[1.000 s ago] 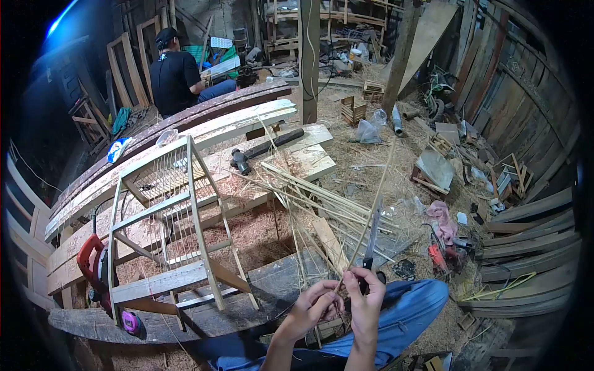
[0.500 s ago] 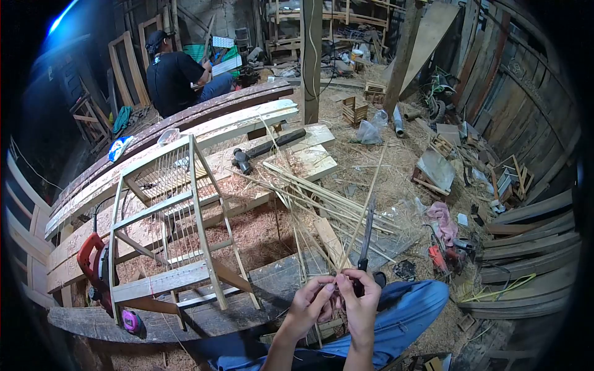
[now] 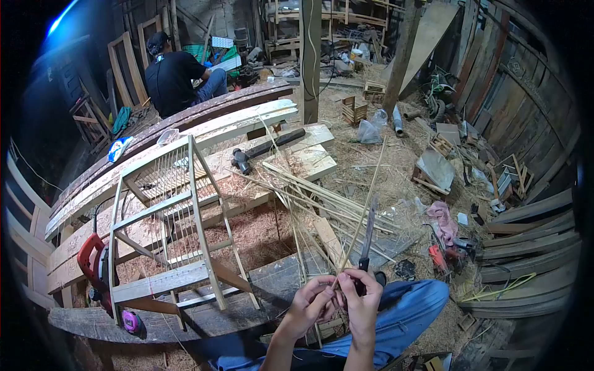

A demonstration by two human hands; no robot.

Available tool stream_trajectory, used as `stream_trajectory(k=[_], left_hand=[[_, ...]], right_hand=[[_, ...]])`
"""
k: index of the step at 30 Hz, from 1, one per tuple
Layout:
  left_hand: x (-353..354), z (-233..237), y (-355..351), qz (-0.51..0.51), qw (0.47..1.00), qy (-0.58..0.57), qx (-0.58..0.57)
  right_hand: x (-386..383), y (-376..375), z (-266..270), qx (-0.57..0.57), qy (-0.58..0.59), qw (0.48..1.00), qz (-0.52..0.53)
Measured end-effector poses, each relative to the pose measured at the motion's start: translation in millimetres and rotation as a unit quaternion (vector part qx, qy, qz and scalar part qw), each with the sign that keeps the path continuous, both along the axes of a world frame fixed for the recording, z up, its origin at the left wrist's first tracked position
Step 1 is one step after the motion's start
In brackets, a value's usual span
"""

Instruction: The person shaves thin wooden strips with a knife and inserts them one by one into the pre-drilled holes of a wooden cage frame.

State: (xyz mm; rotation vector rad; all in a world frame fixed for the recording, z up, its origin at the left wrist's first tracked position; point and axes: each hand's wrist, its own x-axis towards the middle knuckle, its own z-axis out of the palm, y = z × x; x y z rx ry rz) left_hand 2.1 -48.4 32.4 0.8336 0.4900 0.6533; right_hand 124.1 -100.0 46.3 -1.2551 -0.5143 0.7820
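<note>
My left hand [image 3: 311,306] pinches the near end of a long thin bamboo splint [image 3: 365,207] that slants up and away to the right. My right hand [image 3: 361,301] grips a knife [image 3: 367,235] by its dark handle, blade pointing up, lying alongside the splint. Both hands meet just above my knee in blue jeans [image 3: 402,312]. A heap of more bamboo splints [image 3: 315,198] lies on the ground right behind the hands.
A slatted wooden frame [image 3: 179,216] stands to the left on planks [image 3: 204,154] covered in shavings, with a hammer [image 3: 242,161] on them. A red power tool [image 3: 93,263] sits at lower left. A person in a black shirt [image 3: 170,77] sits at the back. Clutter fills the right floor.
The hands have drawn closer together and the knife blade has shifted slightly left along the splint. The person at the back has moved a little.
</note>
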Motion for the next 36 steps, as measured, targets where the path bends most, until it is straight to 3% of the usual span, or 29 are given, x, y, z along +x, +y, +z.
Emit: stream_trajectory(k=[2,4,8,10,13,19,21,23,29,32,36], left_hand=[[4,-4,-1,0.024,1.000,0.014,0.008],[7,-3,-2,0.044,0.999,0.021,0.023],[2,2,-1,0.055,0.998,-0.003,-0.012],[2,2,0,0.067,0.998,-0.004,-0.014],[-1,5,2,0.072,0.997,0.000,-0.015],[-1,7,2,0.080,0.996,0.027,0.008],[0,6,1,0.087,0.996,0.027,0.009],[1,4,1,0.113,0.993,0.018,0.022],[-2,-6,-3,0.152,0.987,0.041,0.020],[-4,-7,-7,0.178,0.974,0.132,0.034],[-4,-11,-7,0.189,0.971,0.116,0.092]], right_hand=[[0,0,1,0.003,0.041,0.999,0.016],[1,1,-4,-0.003,-0.118,0.993,0.008],[0,-1,10,-0.032,-0.104,0.993,0.052],[0,0,11,-0.025,-0.238,0.971,0.024],[1,-2,9,-0.012,-0.177,0.983,-0.042],[13,-5,2,0.073,-0.089,0.992,-0.057],[24,-8,-1,0.014,-0.269,0.963,0.020],[19,-13,9,0.003,-0.228,0.974,0.011],[11,-5,18,0.022,-0.402,0.911,0.088],[11,-1,10,0.044,-0.469,0.879,0.072],[10,-1,9,0.043,-0.507,0.859,0.053]])
